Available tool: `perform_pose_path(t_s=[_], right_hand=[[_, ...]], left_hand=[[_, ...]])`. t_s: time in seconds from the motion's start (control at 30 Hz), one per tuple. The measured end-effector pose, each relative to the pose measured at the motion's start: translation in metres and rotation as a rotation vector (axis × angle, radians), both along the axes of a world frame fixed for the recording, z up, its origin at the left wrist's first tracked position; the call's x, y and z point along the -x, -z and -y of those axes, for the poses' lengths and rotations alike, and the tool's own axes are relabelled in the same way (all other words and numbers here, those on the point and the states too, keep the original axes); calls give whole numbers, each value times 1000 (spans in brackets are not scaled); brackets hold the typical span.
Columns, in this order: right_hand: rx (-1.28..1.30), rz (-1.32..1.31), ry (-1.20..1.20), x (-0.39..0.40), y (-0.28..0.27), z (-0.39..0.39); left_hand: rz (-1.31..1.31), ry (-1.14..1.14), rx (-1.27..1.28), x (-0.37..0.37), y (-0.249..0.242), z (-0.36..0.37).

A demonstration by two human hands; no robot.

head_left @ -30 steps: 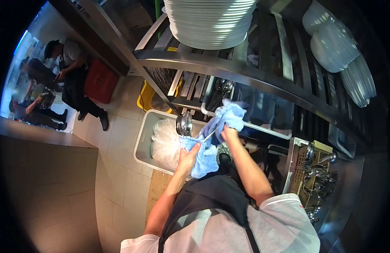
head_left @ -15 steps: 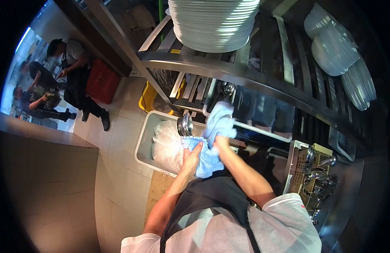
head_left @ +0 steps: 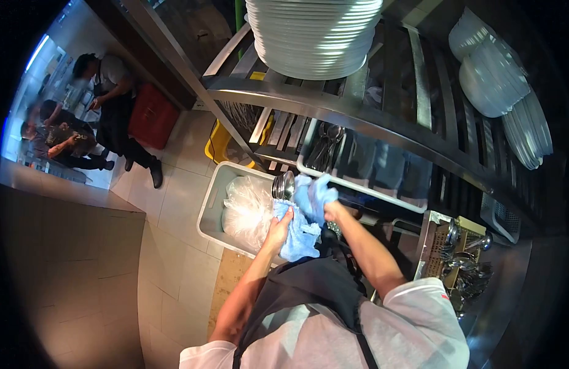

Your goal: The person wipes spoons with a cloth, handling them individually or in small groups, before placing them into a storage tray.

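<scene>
A light blue cloth (head_left: 300,241) is bunched between my two hands in front of the apron. My left hand (head_left: 278,231) is closed around its left part, thumb on top. Out of the cloth above this hand stick the shiny round heads of a stacked bunch of spoons (head_left: 283,186); their handles are hidden. My right hand (head_left: 332,211) grips the upper right part of the cloth, beside the spoon heads. Just left of my hands, a clear plastic bag (head_left: 244,209) lies in a grey bin (head_left: 211,206).
A metal rack (head_left: 333,106) ahead carries a tall stack of white plates (head_left: 312,43) and white bowls (head_left: 490,77). Beneath is a cutlery tray (head_left: 364,184). Right stands a cutlery basket (head_left: 441,246). A yellow tub (head_left: 220,147), a red box (head_left: 154,117) and co-workers (head_left: 109,92) are left.
My right hand with its part of the cloth has come lower and slightly right. The spoon heads have shifted a little right and are less covered. The co-workers at far left have changed posture.
</scene>
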State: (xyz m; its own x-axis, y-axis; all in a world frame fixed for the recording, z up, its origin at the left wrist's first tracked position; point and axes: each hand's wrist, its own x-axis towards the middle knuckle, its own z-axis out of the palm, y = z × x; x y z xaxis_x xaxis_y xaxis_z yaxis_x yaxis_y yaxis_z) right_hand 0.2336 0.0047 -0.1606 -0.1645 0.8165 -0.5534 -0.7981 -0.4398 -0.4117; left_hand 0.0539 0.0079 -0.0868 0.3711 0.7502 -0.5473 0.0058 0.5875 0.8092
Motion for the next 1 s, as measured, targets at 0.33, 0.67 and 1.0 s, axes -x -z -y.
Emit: perform_pose_path(t_s=[0.33,0.67,1.0], right_hand=[[-706,1970,68,33,-65,-11],[-352,1823,280,13,-146,-29],[-465,920,608,-12,-119,-2]], left_hand=[[215,254,-2,10,-38,-9],[-94,125,-152,24,-49,-2],[-43,-178,-362,31,-76,-4]])
